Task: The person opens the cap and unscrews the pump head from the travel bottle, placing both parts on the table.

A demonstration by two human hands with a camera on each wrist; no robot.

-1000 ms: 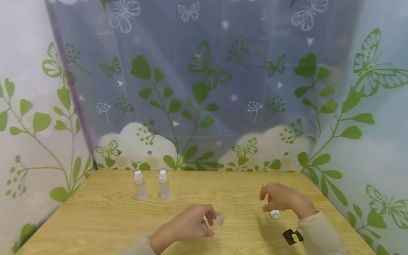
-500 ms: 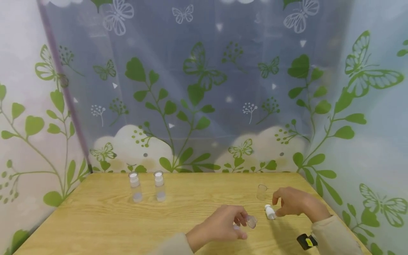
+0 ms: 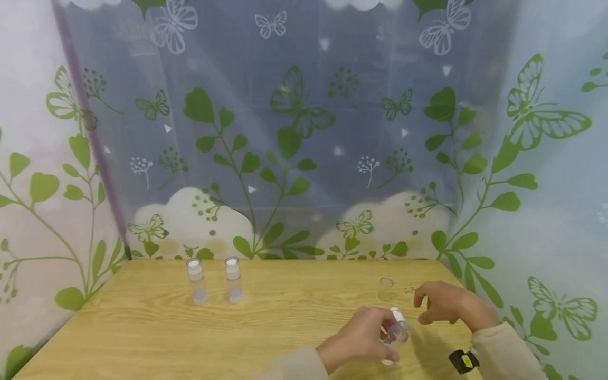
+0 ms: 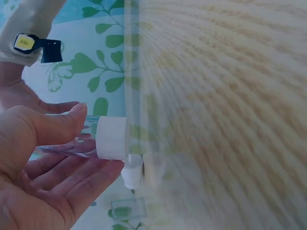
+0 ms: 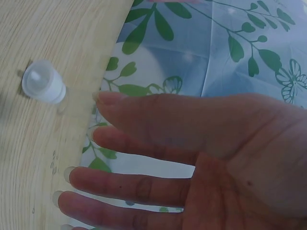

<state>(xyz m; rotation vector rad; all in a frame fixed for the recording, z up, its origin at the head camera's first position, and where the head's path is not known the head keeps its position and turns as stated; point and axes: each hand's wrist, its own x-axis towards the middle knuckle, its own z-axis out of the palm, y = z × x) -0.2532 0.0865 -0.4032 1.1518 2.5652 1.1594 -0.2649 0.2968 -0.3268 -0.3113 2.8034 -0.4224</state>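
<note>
My left hand (image 3: 363,333) grips a small clear bottle (image 4: 74,143) with a white base (image 4: 112,138); its clear open end (image 3: 398,332) points up and away in the head view. Just beyond it, a white bottle top (image 3: 398,315) stands on the table, partly overlapped by the bottle; the right wrist view shows this white top (image 5: 44,82) from above. Behind it is a clear cylindrical cap (image 3: 386,289). To the right, my right hand (image 3: 448,303) hovers over the table, fingers loosely bent and holding nothing.
Two clear bottles with white tops, a left one (image 3: 198,282) and a right one (image 3: 234,279), stand upright at the back left of the wooden table (image 3: 214,338). Small marks (image 3: 409,290) show on the wood near the clear cap. Patterned curtains (image 3: 304,132) enclose the table.
My left hand has carried the clear bottle rightward, up to the white top. My right hand has drawn back to the right, leaving the white top and clear cap in fuller view.
</note>
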